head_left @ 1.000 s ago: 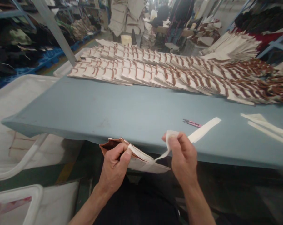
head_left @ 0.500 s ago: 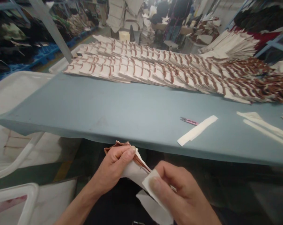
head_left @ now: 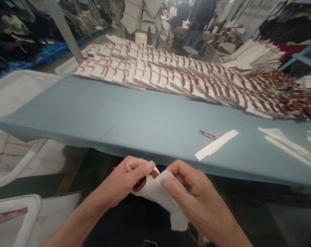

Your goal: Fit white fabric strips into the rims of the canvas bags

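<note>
A white cloth piece with brown trim [head_left: 158, 193] is stretched between my hands, just off the table's front edge. My left hand [head_left: 129, 176] pinches its brown-edged part between thumb and fingers, and a brown fold curls below the fingertips. With thumb on top, my right hand [head_left: 187, 188] grips the white fabric; a loose white end hangs beneath it. On the tabletop beyond lie pink-handled thread snips [head_left: 208, 134] and a white fabric strip [head_left: 217, 144], whose edge meets the snips' handle.
Overlapping rows of white pieces with brown edging [head_left: 165, 75] cover the back of the blue table [head_left: 106, 113]. More white strips [head_left: 289, 145] lie at right. White plastic bins [head_left: 29, 212] stand at left, beside a metal post [head_left: 68, 32]. A person [head_left: 200, 20] is in the background.
My right hand has moved up and closer to the left hand. The cloth between them is less stretched, and its loose end hangs differently.
</note>
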Demonstrator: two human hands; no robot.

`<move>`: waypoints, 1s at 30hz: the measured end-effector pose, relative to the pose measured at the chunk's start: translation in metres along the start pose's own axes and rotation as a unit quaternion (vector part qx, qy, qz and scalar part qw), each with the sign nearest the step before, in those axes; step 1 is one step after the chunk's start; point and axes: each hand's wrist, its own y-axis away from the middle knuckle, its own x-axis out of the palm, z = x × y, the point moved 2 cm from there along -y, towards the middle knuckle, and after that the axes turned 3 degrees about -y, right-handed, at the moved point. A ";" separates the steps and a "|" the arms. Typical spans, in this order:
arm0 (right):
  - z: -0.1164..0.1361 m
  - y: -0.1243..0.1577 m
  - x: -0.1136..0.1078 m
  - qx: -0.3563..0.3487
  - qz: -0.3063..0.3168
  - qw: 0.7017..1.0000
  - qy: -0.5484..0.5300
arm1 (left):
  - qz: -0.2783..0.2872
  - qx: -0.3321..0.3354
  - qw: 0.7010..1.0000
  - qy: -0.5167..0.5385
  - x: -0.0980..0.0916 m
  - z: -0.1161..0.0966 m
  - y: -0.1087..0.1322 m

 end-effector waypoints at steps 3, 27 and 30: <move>0.004 -0.005 0.001 0.002 -0.001 1.000 0.026 | -0.006 0.015 1.000 -0.018 -0.001 -0.001 -0.002; -0.001 -0.026 0.010 0.089 0.051 0.983 0.150 | -0.044 0.019 0.997 -0.055 -0.003 0.012 -0.005; -0.002 -0.028 0.009 0.093 0.054 0.982 0.154 | -0.057 0.007 0.997 -0.055 -0.002 0.013 -0.005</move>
